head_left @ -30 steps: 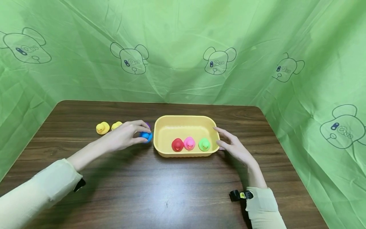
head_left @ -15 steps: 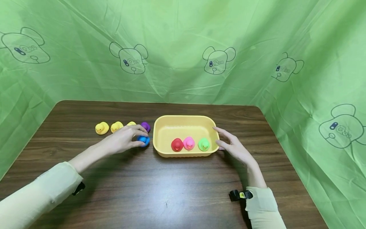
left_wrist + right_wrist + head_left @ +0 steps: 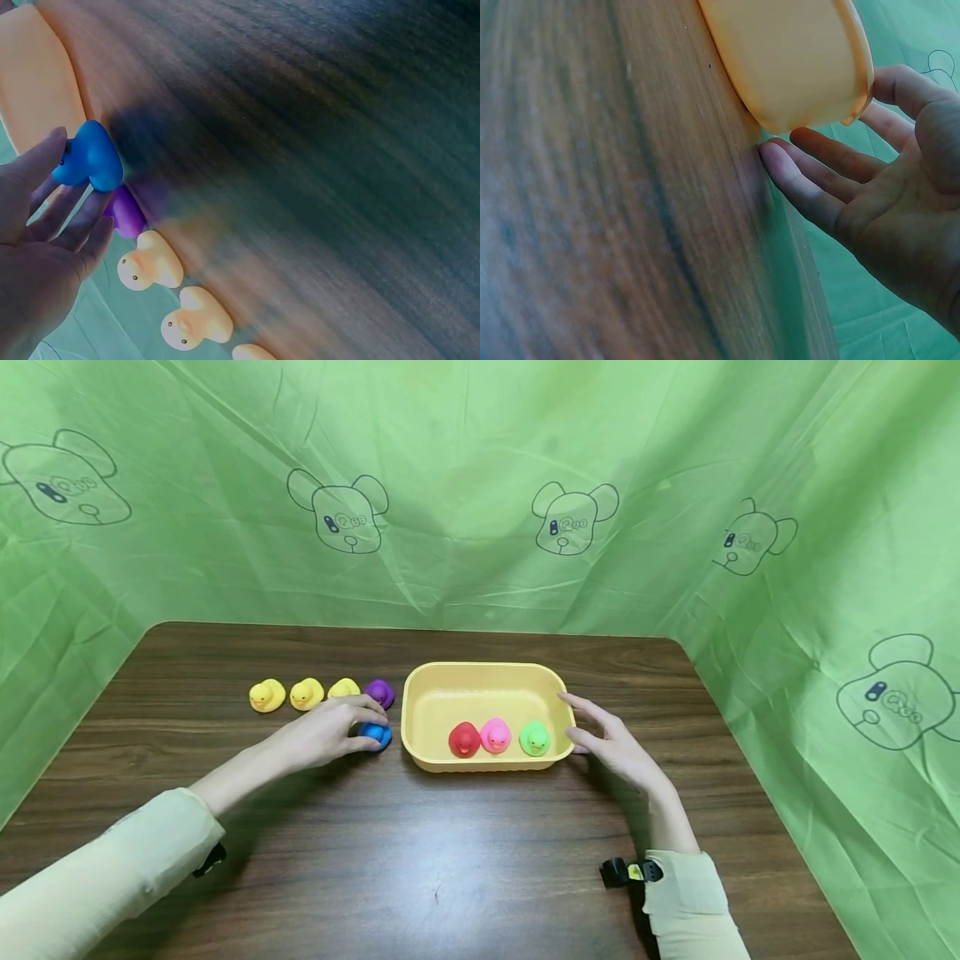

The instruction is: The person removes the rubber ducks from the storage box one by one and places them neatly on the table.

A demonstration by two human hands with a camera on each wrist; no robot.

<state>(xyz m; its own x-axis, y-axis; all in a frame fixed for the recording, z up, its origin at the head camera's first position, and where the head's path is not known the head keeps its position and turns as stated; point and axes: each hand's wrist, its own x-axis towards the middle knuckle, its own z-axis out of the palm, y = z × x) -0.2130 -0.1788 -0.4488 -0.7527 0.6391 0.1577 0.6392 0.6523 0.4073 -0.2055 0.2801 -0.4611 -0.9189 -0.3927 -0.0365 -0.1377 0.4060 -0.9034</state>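
Near the tray's left end, my left hand (image 3: 330,732) pinches a blue rubber duck (image 3: 377,735) between thumb and fingers, close over the table. In the left wrist view the thumb lies on one side of the blue duck (image 3: 91,156) and fingertips on the other. A purple duck (image 3: 379,693) stands just behind it. My right hand (image 3: 617,745) rests its relaxed fingertips and thumb against the right end of a yellow tray (image 3: 483,678). Inside, along the near wall, sit a red duck (image 3: 464,740), a pink duck (image 3: 496,736) and a green duck (image 3: 535,739).
Left of the purple duck, in a row, stand one yellow duck (image 3: 344,687), a second yellow duck (image 3: 307,693) and a third yellow duck (image 3: 267,695). The dark wooden table (image 3: 442,860) is enclosed by a green curtain (image 3: 465,527) at back and sides.
My left hand has drawn the blue duck slightly left and toward the table's near side, leaving the purple duck and the rightmost yellow duck more exposed. The right hand stays at the tray.
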